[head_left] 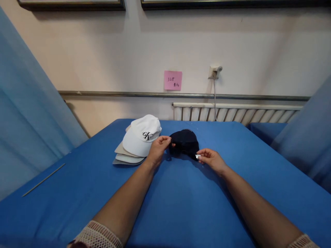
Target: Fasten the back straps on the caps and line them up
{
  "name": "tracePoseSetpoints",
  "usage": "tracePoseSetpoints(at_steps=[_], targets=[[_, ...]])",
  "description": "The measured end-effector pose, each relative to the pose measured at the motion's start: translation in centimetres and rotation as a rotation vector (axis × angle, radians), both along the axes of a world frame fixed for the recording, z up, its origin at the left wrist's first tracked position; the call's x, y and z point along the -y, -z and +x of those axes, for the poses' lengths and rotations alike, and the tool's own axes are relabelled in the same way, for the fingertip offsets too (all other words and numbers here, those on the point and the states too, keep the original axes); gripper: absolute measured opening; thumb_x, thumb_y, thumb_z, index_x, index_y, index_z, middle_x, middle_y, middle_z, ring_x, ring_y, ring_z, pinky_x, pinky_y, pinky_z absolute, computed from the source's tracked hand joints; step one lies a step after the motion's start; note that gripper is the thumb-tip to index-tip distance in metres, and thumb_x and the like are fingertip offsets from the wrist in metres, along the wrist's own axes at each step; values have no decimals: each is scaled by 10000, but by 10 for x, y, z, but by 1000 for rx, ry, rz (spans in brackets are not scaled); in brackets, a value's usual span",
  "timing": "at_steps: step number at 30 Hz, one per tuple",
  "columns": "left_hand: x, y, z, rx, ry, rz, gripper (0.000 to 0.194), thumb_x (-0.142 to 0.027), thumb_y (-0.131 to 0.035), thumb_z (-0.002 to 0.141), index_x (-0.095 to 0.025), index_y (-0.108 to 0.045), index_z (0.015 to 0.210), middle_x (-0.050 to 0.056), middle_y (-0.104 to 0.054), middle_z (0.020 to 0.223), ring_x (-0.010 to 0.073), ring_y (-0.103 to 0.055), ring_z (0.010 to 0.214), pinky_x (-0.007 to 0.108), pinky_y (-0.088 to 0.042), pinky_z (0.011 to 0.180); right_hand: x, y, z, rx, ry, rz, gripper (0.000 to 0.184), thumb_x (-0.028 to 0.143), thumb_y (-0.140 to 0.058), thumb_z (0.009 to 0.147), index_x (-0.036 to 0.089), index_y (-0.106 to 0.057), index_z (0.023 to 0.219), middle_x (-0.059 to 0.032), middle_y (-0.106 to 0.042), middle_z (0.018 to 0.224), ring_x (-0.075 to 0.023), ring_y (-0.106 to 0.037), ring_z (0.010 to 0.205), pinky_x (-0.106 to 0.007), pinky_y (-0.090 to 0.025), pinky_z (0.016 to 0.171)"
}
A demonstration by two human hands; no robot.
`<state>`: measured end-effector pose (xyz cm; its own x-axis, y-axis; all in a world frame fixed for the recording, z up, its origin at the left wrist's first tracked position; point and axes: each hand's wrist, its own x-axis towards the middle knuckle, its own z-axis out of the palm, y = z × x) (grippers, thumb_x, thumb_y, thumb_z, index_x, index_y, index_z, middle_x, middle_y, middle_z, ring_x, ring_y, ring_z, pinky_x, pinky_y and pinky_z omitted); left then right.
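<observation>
Two fingertip pinches grip the dark cap (184, 140) mid-frame, left hand (158, 148) and right hand (211, 161) at opposite edges; a leftward jolt could topple the cap stack (138, 142) left of centre.

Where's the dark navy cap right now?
In the head view, the dark navy cap is just right of centre, between the left hand and right hand, right of the stack of caps.
</observation>
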<state>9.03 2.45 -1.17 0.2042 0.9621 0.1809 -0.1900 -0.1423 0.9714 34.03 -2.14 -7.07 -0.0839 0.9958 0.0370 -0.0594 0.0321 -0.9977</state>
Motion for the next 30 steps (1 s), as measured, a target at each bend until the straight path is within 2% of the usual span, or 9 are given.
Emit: tracePoseSetpoints(at_steps=[3,4,8,11,16,20,26,28,30], targets=[[4,-8,-10,-140,197,-30,298,-381,-713,754,-141,-644,916,66,-709,782,185,-674,763,328,-499,782,-1,3,2,15,-17,-12,355,354,-792,579,181,-635,846,13,-624,684,-111,-542,594,-268,-419,592],[4,-9,-14,-180,224,-29,289,-373,-711,753,-141,-647,914,69,-710,787,191,-676,769,343,-500,793,-1,3,3,19,-16,-13,351,352,-789,583,181,-634,848,14,-622,683,-110,-539,594,-266,-416,592],[2,-3,-24,-392,185,72,221,-319,-695,752,-145,-667,886,62,-705,790,180,-662,776,327,-493,786,-1,4,4,20,-17,-21,340,353,-777,601,182,-630,855,16,-619,681,-106,-534,595,-263,-415,595],[3,5,-21,-589,246,170,188,-287,-638,781,-152,-689,902,65,-709,829,178,-653,772,311,-493,751,-1,5,3,40,-25,-23,344,371,-775,603,187,-629,854,18,-619,680,-106,-534,594,-268,-429,604],[14,13,-9,-855,328,449,199,-210,-599,791,-246,-725,942,26,-732,936,188,-659,845,294,-473,795,-1,4,3,67,-22,-10,347,392,-768,607,188,-622,846,20,-615,678,-106,-534,598,-273,-439,615],[23,16,1,-928,346,545,223,-217,-636,775,-284,-724,969,17,-737,936,199,-666,826,276,-469,756,0,5,1,108,-38,-8,319,384,-763,609,192,-615,816,23,-614,682,-111,-540,604,-283,-447,627],[40,24,27,-970,485,559,220,-237,-650,774,-229,-708,986,44,-709,904,193,-639,796,263,-447,716,2,4,-1,129,-104,5,343,415,-762,607,195,-614,826,25,-612,685,-120,-557,620,-295,-453,652],[41,25,33,-962,460,552,152,-241,-619,798,-210,-709,916,41,-693,856,177,-623,760,257,-439,701,2,4,-1,111,-129,2,360,428,-762,610,195,-616,842,21,-615,691,-122,-562,626,-300,-456,661],[40,25,34,-921,371,515,139,-251,-578,825,-196,-698,871,40,-683,835,170,-611,753,257,-432,698,3,4,0,95,-149,11,366,425,-764,614,194,-615,855,13,-626,721,-125,-571,645,-305,-460,679]])
